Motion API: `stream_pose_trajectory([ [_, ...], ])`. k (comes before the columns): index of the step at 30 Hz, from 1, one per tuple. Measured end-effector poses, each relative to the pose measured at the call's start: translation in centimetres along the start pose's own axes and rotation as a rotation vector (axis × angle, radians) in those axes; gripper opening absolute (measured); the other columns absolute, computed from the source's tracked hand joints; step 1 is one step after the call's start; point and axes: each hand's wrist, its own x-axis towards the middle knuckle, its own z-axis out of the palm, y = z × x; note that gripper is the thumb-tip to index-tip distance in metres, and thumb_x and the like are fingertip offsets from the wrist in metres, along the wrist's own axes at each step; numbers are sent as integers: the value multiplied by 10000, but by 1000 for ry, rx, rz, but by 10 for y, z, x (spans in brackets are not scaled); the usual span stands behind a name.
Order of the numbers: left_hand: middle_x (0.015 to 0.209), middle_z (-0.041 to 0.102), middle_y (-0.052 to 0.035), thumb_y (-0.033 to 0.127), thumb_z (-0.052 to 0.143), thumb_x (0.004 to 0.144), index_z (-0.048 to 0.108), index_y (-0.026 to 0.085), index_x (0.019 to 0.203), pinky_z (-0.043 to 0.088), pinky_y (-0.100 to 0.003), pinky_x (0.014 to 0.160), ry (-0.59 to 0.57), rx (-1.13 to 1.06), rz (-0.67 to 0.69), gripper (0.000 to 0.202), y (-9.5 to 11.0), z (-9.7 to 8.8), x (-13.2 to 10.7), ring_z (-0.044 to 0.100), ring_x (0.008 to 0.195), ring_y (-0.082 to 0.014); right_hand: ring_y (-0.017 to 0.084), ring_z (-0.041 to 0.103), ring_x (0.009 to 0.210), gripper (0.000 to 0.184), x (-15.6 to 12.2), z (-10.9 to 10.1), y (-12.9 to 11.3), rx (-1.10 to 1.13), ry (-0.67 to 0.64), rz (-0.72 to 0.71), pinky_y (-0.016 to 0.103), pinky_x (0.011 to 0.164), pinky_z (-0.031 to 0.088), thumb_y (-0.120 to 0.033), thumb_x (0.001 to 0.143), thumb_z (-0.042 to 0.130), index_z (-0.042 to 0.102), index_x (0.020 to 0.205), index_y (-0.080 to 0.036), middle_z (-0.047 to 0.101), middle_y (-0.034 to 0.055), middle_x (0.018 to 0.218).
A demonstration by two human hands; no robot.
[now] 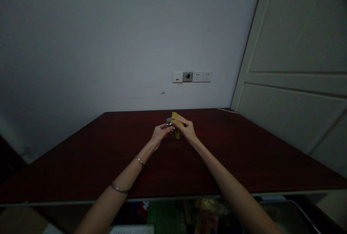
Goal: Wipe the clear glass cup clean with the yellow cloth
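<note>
Over the middle of the dark red tabletop [130,140], my two hands meet. The fingers of my left hand [159,133] are closed on a small, shiny, silvery or clear object [169,122]; its exact kind is too small and dim to make out. In my right hand [187,128] is a yellow cloth [177,115], pinched between thumb and fingers. Part of the cloth hangs down below the fingers. It touches the right side of the shiny object and hides some of it.
Behind the table stands a pale wall with a row of sockets and switches [192,77]. A white panelled door [295,64] borders the right side. Beneath the front edge, an open space holds a green item [166,216], packets and a dark tray-like thing [287,216].
</note>
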Motion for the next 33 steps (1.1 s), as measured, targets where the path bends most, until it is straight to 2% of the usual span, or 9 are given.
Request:
stream_pose_trajectory([
  [3, 886, 673, -107, 339, 740, 596, 648, 94, 938, 510, -268, 633, 16, -16, 3, 431, 0, -2, 0, 617, 719, -159, 223, 516, 1132, 236, -3, 3, -3, -8, -44, -47, 384, 1004, 355, -365, 702, 654, 703, 903, -252, 642, 33, 1100],
  [9, 935, 668, -115, 321, 753, 573, 630, 101, 999, 511, -281, 619, -77, 42, 0, 496, 2, 0, -2, 629, 736, -181, 236, 596, 1008, 364, 4, 0, 6, 53, 92, 127, 396, 931, 428, -454, 699, 623, 689, 953, -201, 669, 69, 1039],
  [11, 945, 669, -109, 305, 759, 563, 625, 106, 1009, 509, -279, 624, -88, 65, -5, 506, 4, 2, -2, 631, 734, -178, 238, 597, 1004, 364, 5, -2, 8, 52, 94, 135, 394, 923, 432, -453, 695, 626, 692, 945, -196, 673, 73, 1028],
  [18, 916, 679, -81, 256, 784, 515, 642, 114, 971, 479, -291, 726, -34, 244, 79, 498, 0, -4, 8, 622, 782, -178, 221, 519, 1116, 195, 2, -8, 3, -125, -121, -82, 379, 977, 369, -347, 665, 691, 712, 849, -287, 620, 28, 1134],
  [24, 947, 674, -91, 280, 793, 500, 620, 118, 1014, 476, -310, 747, -79, 402, 119, 566, -6, -6, 10, 615, 835, -206, 214, 601, 964, 226, 5, -8, 4, -149, -51, 2, 368, 888, 438, -382, 733, 616, 706, 893, -250, 688, 53, 950],
  [26, 934, 676, -86, 278, 789, 508, 625, 119, 1002, 475, -309, 748, -87, 415, 132, 544, -6, -5, 9, 614, 832, -206, 213, 583, 998, 211, 4, -8, 4, -192, -56, -35, 366, 902, 428, -370, 726, 628, 706, 891, -262, 675, 48, 993],
  [30, 899, 681, -76, 242, 776, 527, 642, 114, 970, 471, -303, 745, -52, 421, 143, 480, -2, -3, 7, 613, 803, -198, 212, 525, 1083, 173, -1, -6, 0, -289, -165, -165, 370, 940, 395, -331, 699, 668, 707, 866, -307, 611, 24, 1133],
  [33, 903, 681, -73, 232, 770, 537, 636, 115, 975, 472, -298, 743, -46, 407, 146, 473, 1, -1, 5, 611, 810, -195, 211, 530, 1073, 182, -1, -4, -2, -297, -131, -164, 372, 935, 397, -334, 716, 654, 703, 887, -300, 620, 33, 1113],
])
